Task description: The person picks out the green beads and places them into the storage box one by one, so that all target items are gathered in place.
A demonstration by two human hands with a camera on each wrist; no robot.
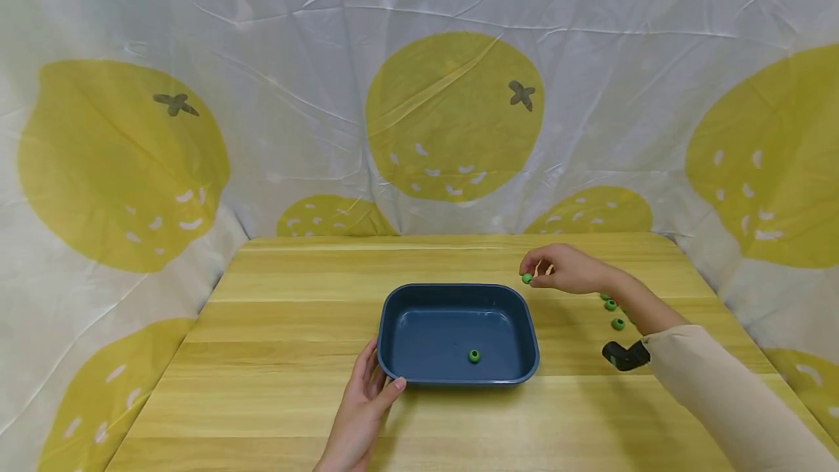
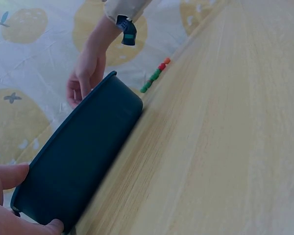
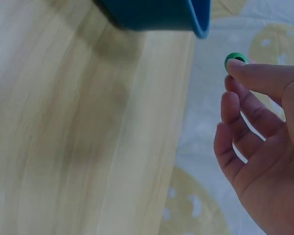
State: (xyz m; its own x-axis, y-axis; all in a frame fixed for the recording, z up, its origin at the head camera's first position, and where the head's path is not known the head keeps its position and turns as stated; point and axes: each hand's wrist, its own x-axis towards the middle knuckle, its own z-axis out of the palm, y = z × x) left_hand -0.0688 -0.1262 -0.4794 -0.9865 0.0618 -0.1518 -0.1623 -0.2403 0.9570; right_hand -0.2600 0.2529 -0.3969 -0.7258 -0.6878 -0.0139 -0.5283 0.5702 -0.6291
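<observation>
A dark blue rectangular basin [image 1: 452, 383] sits on the table with one green bead [image 1: 475, 356] on its floor. My left hand [image 1: 362, 408] grips the basin's near left corner, its thumb at the rim; the left wrist view shows fingers on the basin wall [image 2: 88, 152]. Beyond the basin's far right corner, my right hand [image 1: 569, 269] pinches another green bead [image 1: 527, 278] between thumb and fingertip, above the table. In the right wrist view this bead [image 3: 236, 59] shows a dark hole, and the other fingers are loosely curled.
Several green beads lie to the right, one green bead [image 1: 618, 324] nearest, partly hidden by the right forearm. The left wrist view also shows a red bead [image 2: 161, 66] and an orange bead [image 2: 167, 60] in that row. Lemon-patterned cloth [image 1: 295, 130] hangs around the wooden table [image 1: 275, 384].
</observation>
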